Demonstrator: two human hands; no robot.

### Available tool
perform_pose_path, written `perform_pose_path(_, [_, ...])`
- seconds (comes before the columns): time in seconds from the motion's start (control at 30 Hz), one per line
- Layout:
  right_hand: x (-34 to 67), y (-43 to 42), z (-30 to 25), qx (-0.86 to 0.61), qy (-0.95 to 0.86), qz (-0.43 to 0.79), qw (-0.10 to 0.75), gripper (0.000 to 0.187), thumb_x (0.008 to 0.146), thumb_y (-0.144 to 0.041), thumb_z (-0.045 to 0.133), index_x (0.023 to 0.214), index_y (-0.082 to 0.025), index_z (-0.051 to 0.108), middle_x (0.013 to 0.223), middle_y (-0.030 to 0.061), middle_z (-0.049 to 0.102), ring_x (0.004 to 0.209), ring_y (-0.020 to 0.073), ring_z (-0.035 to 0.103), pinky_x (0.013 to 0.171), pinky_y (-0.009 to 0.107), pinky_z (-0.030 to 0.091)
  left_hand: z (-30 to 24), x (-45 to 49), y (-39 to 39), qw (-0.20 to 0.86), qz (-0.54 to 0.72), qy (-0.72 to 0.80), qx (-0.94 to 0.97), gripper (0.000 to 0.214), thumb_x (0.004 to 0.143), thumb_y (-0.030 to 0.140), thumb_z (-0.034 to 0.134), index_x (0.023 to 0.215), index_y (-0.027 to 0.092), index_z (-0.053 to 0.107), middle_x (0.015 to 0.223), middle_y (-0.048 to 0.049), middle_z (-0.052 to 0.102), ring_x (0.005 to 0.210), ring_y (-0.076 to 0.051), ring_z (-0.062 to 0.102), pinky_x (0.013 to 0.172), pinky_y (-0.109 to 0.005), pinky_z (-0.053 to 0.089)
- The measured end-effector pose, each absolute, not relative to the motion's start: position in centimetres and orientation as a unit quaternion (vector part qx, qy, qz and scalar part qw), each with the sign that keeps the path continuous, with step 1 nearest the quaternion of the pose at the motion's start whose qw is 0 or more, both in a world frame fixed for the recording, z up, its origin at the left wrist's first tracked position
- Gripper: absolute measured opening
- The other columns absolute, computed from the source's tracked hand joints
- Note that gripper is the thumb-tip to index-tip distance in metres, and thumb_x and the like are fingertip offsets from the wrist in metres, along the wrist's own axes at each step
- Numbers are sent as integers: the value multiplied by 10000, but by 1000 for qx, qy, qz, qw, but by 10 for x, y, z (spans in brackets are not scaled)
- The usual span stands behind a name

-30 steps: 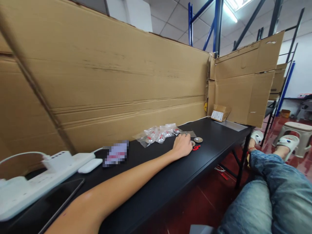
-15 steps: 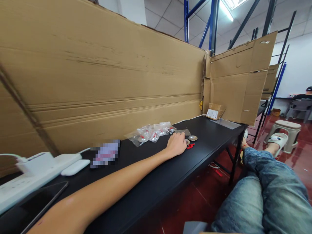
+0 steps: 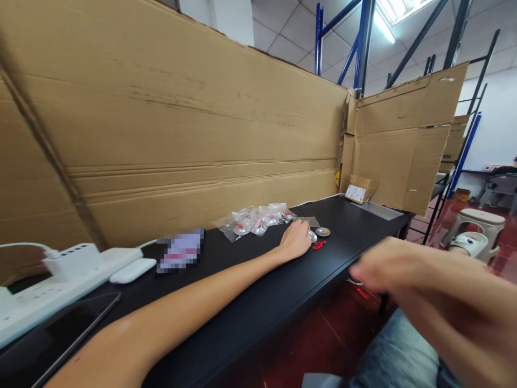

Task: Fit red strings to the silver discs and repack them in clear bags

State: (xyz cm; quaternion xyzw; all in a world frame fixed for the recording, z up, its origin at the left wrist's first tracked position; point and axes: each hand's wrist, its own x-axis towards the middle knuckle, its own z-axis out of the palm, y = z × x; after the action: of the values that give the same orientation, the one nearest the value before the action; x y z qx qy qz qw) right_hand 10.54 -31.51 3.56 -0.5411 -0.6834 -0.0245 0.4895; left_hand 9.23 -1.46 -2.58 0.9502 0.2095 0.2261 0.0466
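My left hand [image 3: 296,240] rests on the black table with its fingers curled in at the edge of a shiny round metal disc [image 3: 313,236]; its fingertips are partly hidden. A second metal disc [image 3: 322,231] lies flat just to the right. In front of both is a small red string [image 3: 319,245]. Part of a clear plastic bag [image 3: 312,221] shows behind the fingers. Left of the hand, several clear bags [image 3: 258,220] with discs and red pieces lie in a heap. My right hand [image 3: 388,267] is in the air by the table's front edge, smeared by motion.
A cardboard wall [image 3: 210,124] runs behind the black table [image 3: 258,302]. A power strip [image 3: 72,280], white case [image 3: 133,270] and dark tablet [image 3: 68,339] are at left. A small cardboard box [image 3: 359,189] stands at the far end. A stool [image 3: 480,221] is on the floor.
My right hand has come into view from the right. The disc beside my left fingers looks brighter and tilted differently. The view has shifted slightly.
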Motion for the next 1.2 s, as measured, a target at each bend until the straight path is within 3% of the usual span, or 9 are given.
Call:
perform_pose_path(0.13, [140, -232, 33, -635, -670, -84, 375, 243, 908, -200, 493, 996, -252, 713, 941, 60, 693, 862, 213, 636, 783, 343, 506, -30, 96, -5, 89, 281, 179, 939, 242, 896, 160, 379, 935, 158, 618, 946, -89, 616, 925, -206, 601, 842, -314, 455])
perform_pose_path(0.3, [176, -170, -20, -686, -653, -110, 303, 163, 847, -118, 596, 913, -195, 723, 911, 75, 646, 880, 205, 605, 823, 324, 467, -30, 98, 1, 132, 332, 166, 919, 247, 903, 158, 389, 869, 152, 634, 883, -79, 641, 892, -198, 590, 828, -316, 455])
perform_pose_path(0.5, [177, -164, -36, -690, -632, -117, 333, 125, 871, -139, 585, 857, -192, 698, 907, 66, 586, 853, 185, 577, 807, 304, 454, -28, 97, 3, 215, 346, 178, 896, 201, 854, 167, 471, 827, 156, 670, 820, -53, 675, 783, -181, 604, 755, -298, 462])
perform_pose_path(0.67, [178, -161, -37, -685, -604, -134, 384, 153, 911, -141, 474, 812, -188, 581, 862, 56, 594, 799, 177, 571, 750, 288, 440, -29, 98, 6, 311, 354, 184, 863, 155, 820, 156, 513, 800, 159, 667, 807, -33, 699, 759, -159, 637, 728, -265, 480])
perform_pose_path(0.9, [185, -136, -35, -665, -552, -84, 495, 80, 868, -158, 517, 821, -187, 576, 692, 9, 622, 600, 133, 565, 587, 229, 421, -33, 101, 6, 455, 347, 190, 798, 75, 796, 208, 595, 781, 147, 636, 671, 5, 640, 455, -85, 557, 480, -202, 442])
perform_pose_path(1.0, [190, -124, -36, -664, -560, -87, 488, 68, 843, -141, 546, 827, -178, 601, 709, 18, 642, 624, 135, 590, 600, 225, 432, -35, 102, 7, 532, 339, 159, 760, 70, 778, 202, 626, 760, 134, 626, 661, -4, 643, 460, -92, 581, 481, -211, 473])
perform_pose_path(1.2, [191, -125, -34, -695, -577, -159, 397, 157, 848, -95, 543, 931, -174, 651, 812, 49, 674, 696, 148, 601, 678, 237, 419, -34, 103, 6, 620, 342, 92, 700, 139, 717, 224, 706, 756, 119, 623, 647, -26, 662, 497, -119, 616, 518, -246, 535])
